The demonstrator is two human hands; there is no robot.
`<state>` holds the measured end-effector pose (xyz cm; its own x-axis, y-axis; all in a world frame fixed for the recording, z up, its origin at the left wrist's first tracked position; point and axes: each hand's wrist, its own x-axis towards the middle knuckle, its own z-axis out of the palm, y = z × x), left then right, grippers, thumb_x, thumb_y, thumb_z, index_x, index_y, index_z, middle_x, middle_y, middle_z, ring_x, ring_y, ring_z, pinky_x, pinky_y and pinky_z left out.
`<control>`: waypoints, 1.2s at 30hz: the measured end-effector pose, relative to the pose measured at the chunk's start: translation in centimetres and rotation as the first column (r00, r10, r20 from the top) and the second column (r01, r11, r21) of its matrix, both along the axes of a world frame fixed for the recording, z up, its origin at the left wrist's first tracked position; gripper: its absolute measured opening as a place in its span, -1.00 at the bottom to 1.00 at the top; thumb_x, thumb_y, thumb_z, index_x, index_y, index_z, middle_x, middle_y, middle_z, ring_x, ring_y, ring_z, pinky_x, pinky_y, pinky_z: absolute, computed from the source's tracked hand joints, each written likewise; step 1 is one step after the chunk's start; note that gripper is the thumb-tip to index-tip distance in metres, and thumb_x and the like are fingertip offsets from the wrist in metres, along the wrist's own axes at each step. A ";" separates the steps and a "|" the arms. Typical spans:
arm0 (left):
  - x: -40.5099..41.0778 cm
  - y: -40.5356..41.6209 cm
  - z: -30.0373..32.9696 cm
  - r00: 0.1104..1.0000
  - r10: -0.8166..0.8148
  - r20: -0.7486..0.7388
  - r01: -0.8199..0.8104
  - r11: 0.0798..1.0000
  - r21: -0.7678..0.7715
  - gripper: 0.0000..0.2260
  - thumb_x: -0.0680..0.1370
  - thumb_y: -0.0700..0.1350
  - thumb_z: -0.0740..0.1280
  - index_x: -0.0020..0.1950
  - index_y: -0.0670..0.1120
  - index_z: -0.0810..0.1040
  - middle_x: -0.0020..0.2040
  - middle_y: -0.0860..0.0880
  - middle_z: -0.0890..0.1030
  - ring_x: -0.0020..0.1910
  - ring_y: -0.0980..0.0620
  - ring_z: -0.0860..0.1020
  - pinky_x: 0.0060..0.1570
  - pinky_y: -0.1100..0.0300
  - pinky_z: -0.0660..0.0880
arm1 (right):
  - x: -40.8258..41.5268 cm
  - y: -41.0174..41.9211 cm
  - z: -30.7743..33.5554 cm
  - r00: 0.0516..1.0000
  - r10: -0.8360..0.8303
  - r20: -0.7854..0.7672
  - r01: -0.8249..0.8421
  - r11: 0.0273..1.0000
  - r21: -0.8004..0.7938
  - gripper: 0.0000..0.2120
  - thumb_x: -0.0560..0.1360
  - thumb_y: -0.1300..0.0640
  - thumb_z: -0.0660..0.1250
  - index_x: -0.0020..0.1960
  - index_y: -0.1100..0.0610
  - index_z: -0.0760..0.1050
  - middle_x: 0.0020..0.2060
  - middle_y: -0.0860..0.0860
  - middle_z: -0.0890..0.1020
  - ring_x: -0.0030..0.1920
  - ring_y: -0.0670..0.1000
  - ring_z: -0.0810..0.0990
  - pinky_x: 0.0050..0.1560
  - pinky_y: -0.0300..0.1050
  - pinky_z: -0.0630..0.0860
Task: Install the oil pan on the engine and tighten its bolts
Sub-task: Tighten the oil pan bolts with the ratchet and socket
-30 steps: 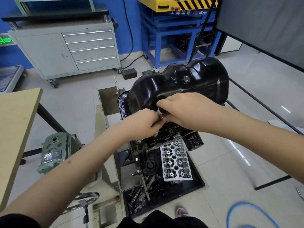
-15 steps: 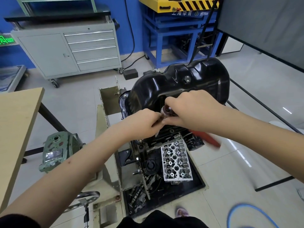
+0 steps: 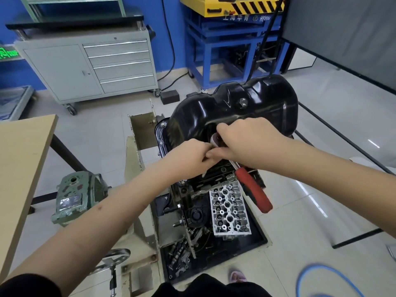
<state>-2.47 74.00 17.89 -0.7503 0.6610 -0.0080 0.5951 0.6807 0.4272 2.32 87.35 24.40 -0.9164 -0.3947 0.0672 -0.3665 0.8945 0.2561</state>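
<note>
Already the oil pan (image 3: 235,108) sits on the engine (image 3: 214,189). My right hand (image 3: 248,142) grips the ratchet (image 3: 252,189); my left hand (image 3: 190,157) pinches its socket end. Bolts remain, I judge.

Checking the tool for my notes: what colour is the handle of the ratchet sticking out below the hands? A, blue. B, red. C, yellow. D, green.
B: the ratchet has a red handle, which slants down and to the right from under the right hand across the engine.

Oil pan (image 3: 231,108) atop engine (image 3: 205,189)
</note>
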 end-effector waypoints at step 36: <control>-0.3 0.4 -0.4 0.998 -0.035 0.058 0.032 0.998 0.052 -0.68 0.58 -0.09 0.15 -0.38 0.03 0.27 -0.49 0.07 0.36 -0.51 0.16 0.33 -0.48 0.35 0.25 | -0.1 0.9 0.6 0.996 0.025 0.082 -0.024 1.000 -0.009 -0.62 0.48 -0.26 0.14 -0.27 0.04 0.31 -0.37 -0.09 0.35 -0.35 -0.04 0.37 -0.41 -0.19 0.19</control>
